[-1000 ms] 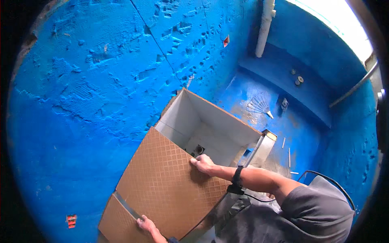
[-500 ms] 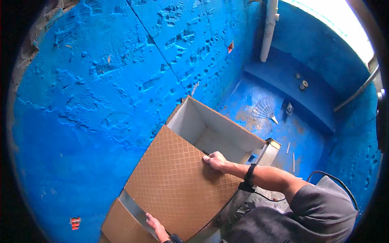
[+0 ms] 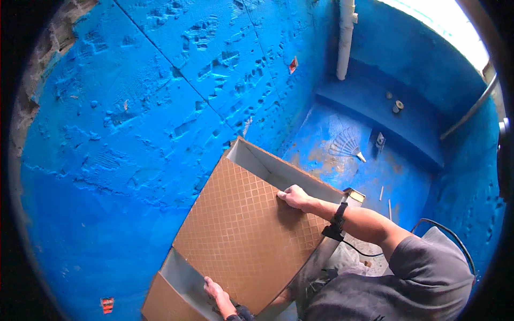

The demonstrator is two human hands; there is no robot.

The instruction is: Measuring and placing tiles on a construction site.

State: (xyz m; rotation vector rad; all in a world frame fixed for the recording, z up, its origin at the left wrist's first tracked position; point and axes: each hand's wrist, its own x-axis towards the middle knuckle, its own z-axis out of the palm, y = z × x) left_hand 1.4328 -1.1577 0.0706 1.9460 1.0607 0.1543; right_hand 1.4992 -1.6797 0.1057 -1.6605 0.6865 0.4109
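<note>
1. The right hand (image 3: 294,197) is clamped on the upper edge of a large brown tile (image 3: 241,230), thumb and fingers closed over the rim.
2. The left hand (image 3: 217,293) holds the tile's lower-left edge; some of its fingers are hidden, but the grip looks closed.
3. The tile, its grid-patterned face up, lies across a pale-lined box (image 3: 246,160). A second ago it sat further toward the lower left; now it has moved toward the far end.
4. The opening at that far end has shrunk from a broad gap to a narrow strip, and the round dark fitting that showed inside is now covered.
5. At the near end the gap has grown: more pale surface shows between the tile and a second brown panel (image 3: 168,299) at the lower left.
6. The right wrist wears a black band (image 3: 339,216), from which a black cable (image 3: 356,249) runs toward the grey shirt (image 3: 428,257).
7. Beside the box rises a rough blue wall (image 3: 96,160), with an orange wall box (image 3: 107,305) low down and a red one (image 3: 293,65) higher up.
8. Beyond, a fan-shaped rake head (image 3: 348,144) lies on the blue floor, as before; a white pipe (image 3: 345,43) stands in the far corner.
</note>
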